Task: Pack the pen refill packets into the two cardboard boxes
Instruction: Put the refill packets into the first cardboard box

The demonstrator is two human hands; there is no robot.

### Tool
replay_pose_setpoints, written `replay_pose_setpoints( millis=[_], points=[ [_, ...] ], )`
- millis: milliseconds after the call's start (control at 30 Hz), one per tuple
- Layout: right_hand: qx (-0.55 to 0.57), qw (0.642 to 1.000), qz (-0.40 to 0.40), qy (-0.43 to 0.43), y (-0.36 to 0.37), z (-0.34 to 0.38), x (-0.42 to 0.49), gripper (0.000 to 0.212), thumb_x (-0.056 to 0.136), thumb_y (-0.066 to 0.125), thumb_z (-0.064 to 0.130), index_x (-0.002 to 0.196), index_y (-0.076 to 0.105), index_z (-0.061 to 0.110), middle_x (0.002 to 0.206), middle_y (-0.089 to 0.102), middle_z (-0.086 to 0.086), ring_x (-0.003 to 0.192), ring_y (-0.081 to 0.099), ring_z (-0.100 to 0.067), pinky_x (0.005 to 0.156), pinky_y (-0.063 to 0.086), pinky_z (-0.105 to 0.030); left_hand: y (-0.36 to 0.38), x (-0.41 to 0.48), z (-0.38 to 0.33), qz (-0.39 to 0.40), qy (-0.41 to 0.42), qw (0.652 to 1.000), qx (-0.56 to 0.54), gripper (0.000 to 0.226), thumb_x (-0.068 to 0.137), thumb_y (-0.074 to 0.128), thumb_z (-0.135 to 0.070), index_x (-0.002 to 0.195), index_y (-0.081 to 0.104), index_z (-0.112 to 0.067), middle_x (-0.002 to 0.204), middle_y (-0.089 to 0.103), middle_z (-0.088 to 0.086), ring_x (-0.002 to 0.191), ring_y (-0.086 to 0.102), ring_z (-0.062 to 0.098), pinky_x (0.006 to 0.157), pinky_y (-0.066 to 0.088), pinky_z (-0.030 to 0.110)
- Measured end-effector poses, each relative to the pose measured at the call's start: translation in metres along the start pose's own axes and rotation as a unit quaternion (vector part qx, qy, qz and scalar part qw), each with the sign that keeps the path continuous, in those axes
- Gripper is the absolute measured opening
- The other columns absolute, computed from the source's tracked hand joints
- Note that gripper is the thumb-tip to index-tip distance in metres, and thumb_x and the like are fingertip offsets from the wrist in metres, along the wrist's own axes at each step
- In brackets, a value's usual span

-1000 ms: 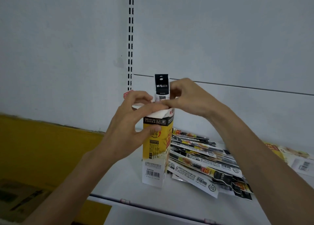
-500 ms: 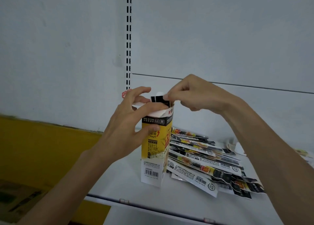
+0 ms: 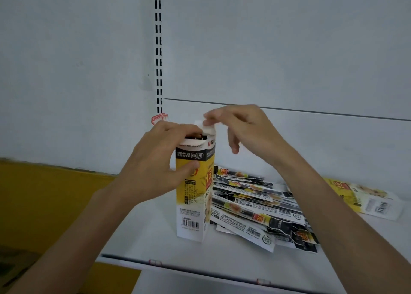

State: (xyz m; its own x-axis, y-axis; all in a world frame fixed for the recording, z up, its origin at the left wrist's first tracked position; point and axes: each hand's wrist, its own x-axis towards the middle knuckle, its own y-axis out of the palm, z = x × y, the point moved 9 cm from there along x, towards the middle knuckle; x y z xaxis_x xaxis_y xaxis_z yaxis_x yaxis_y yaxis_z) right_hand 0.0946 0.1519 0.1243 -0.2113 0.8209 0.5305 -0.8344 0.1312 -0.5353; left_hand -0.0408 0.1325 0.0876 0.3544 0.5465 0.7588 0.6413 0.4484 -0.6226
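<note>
Upright cardboard box (image 3: 195,196) is held on the shelf (image 3: 144,233), grip of the left hand (image 3: 153,169) wrapped round its upper walls; top flap (image 3: 209,129) is pinched by the right hand (image 3: 244,127). The refill packets (image 3: 255,207) are piled just beside (judged light, slippery film; best taken mid-length)

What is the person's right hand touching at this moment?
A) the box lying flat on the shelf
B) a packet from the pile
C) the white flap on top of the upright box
C: the right hand pinches the white flap atop the upright box, which the left hand grips.
</note>
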Motion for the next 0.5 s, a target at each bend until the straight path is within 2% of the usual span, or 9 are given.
replay_pose_setpoints(
  millis=[67, 100, 133, 200, 267, 333, 400, 467, 500],
  points=[
    [0.046, 0.995, -0.09, -0.008, -0.023, -0.027, -0.001, 0.017, 0.093, 0.052, 0.019, 0.086, 0.068, 0.019, 0.083, 0.071, 0.004, 0.044, 0.053, -0.011, 0.054, 0.047, -0.02, 0.0, -0.002, 0.001, -0.003, -0.004, 1.0, 0.012, 0.051, 0.071, 0.063, -0.036, 0.12, 0.052, -0.027, 0.102, 0.042, -0.019, 0.1, 0.027, -0.007, 0.076, 0.028, 0.009],
    [-0.009, 0.997, -0.08, 0.017, -0.023, -0.047, -0.001, 0.014, 0.091, 0.053, 0.015, 0.088, 0.066, 0.019, 0.088, 0.071, 0.002, 0.053, 0.058, -0.01, 0.06, 0.048, -0.02, 0.001, -0.002, 0.0, 0.002, -0.002, 1.0, 0.013, 0.05, 0.071, 0.061, -0.037, 0.119, 0.054, -0.025, 0.102, 0.044, -0.018, 0.101, 0.028, -0.005, 0.077, 0.028, 0.009],
    [-0.102, 0.993, -0.019, 0.064, -0.014, -0.072, -0.002, 0.014, 0.09, 0.054, 0.011, 0.095, 0.064, 0.019, 0.096, 0.069, -0.001, 0.069, 0.063, -0.01, 0.07, 0.05, -0.022, 0.004, -0.002, 0.0, 0.01, -0.001, 1.0, 0.012, 0.05, 0.071, 0.06, -0.038, 0.119, 0.054, -0.024, 0.103, 0.046, -0.016, 0.102, 0.029, -0.002, 0.079, 0.027, 0.011],
    [-0.27, 0.932, 0.166, 0.178, 0.013, -0.134, -0.02, 0.033, 0.087, 0.054, 0.004, 0.118, 0.057, 0.015, 0.12, 0.061, -0.006, 0.104, 0.059, -0.018, 0.093, 0.047, -0.029, 0.005, -0.001, 0.002, 0.023, -0.006, 1.0, 0.009, 0.051, 0.073, 0.059, -0.04, 0.121, 0.054, -0.025, 0.104, 0.049, -0.014, 0.103, 0.032, 0.002, 0.082, 0.026, 0.016],
    [-0.333, 0.88, 0.248, 0.23, 0.026, -0.169, -0.041, 0.048, 0.085, 0.053, 0.003, 0.132, 0.047, 0.011, 0.131, 0.054, -0.008, 0.116, 0.053, -0.023, 0.097, 0.044, -0.03, 0.003, 0.002, 0.003, 0.029, -0.017, 0.999, 0.005, 0.049, 0.077, 0.063, -0.038, 0.124, 0.053, -0.025, 0.104, 0.049, -0.013, 0.103, 0.031, 0.003, 0.081, 0.027, 0.019],
    [-0.346, 0.883, 0.232, 0.217, 0.027, -0.174, -0.043, 0.045, 0.086, 0.054, 0.006, 0.13, 0.051, 0.012, 0.126, 0.058, -0.008, 0.111, 0.056, -0.022, 0.094, 0.047, -0.029, 0.001, 0.004, 0.005, 0.039, -0.031, 0.999, 0.007, 0.053, 0.077, 0.069, -0.031, 0.126, 0.051, -0.024, 0.103, 0.049, -0.011, 0.102, 0.03, 0.004, 0.082, 0.026, 0.023],
    [-0.335, 0.901, 0.193, 0.196, 0.022, -0.17, -0.039, 0.02, 0.086, 0.056, 0.009, 0.1, 0.066, 0.017, 0.101, 0.066, -0.007, 0.086, 0.061, -0.018, 0.074, 0.05, -0.027, 0.0, 0.006, 0.005, 0.058, -0.037, 0.998, 0.01, 0.055, 0.075, 0.07, -0.028, 0.127, 0.05, -0.025, 0.102, 0.052, -0.008, 0.101, 0.032, 0.006, 0.081, 0.026, 0.024],
    [-0.318, 0.921, 0.146, 0.17, 0.014, -0.162, -0.031, 0.023, 0.086, 0.055, 0.011, 0.065, 0.054, 0.02, 0.07, 0.057, -0.004, 0.059, 0.05, -0.015, 0.053, 0.037, -0.025, -0.002, 0.009, 0.004, 0.072, -0.037, 0.997, 0.008, 0.054, 0.074, 0.071, -0.029, 0.124, 0.05, -0.032, 0.099, 0.055, -0.005, 0.099, 0.036, 0.01, 0.075, 0.029, 0.025],
    [-0.303, 0.931, 0.128, 0.159, 0.011, -0.16, -0.028, 0.027, 0.086, 0.054, 0.011, 0.061, 0.047, 0.017, 0.064, 0.05, -0.002, 0.056, 0.044, -0.016, 0.051, 0.03, -0.027, -0.002, 0.01, 0.004, 0.077, -0.038, 0.996, 0.006, 0.053, 0.073, 0.071, -0.03, 0.121, 0.049, -0.038, 0.097, 0.055, -0.005, 0.098, 0.038, 0.012, 0.073, 0.03, 0.025]
  ],
)
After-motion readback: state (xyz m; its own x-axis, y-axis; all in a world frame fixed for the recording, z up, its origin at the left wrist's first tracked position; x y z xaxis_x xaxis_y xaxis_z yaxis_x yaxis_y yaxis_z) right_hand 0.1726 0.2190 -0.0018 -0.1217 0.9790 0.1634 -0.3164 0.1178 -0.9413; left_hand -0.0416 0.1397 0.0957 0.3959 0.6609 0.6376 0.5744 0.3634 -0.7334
